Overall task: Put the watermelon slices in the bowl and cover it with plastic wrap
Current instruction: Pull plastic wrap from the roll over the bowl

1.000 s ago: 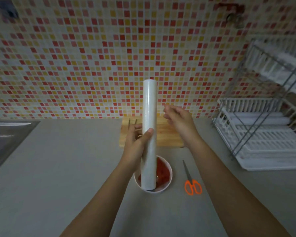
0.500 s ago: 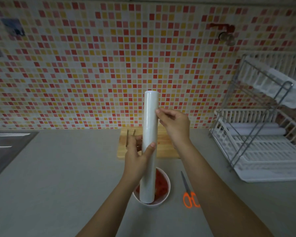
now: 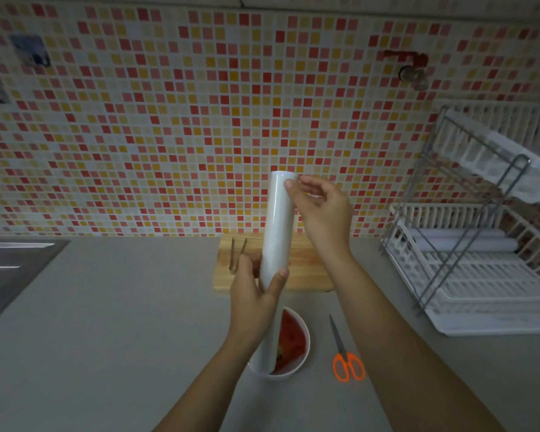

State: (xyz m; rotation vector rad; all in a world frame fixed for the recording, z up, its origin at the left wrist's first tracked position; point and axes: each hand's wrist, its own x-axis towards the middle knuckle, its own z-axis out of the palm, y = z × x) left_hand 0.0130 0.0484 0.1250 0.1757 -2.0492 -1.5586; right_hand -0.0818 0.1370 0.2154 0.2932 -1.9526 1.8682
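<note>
One plastic wrap roll (image 3: pixel 278 244), held upright over one white bowl (image 3: pixel 303 347) near the counter's front edge, watermelon slices (image 3: pixel 290 344) already inside. Left hand (image 3: pixel 253 300) clenched around the lower roll to steady it; right hand (image 3: pixel 320 210) pinching at the top rim, likely hunting for the film's loose edge. Beside the bowl, one pair of orange scissors (image 3: pixel 346 363), presumably for cutting. Behind, one cutting board (image 3: pixel 309 269) bearing one pair of tongs (image 3: pixel 236 254).
</note>
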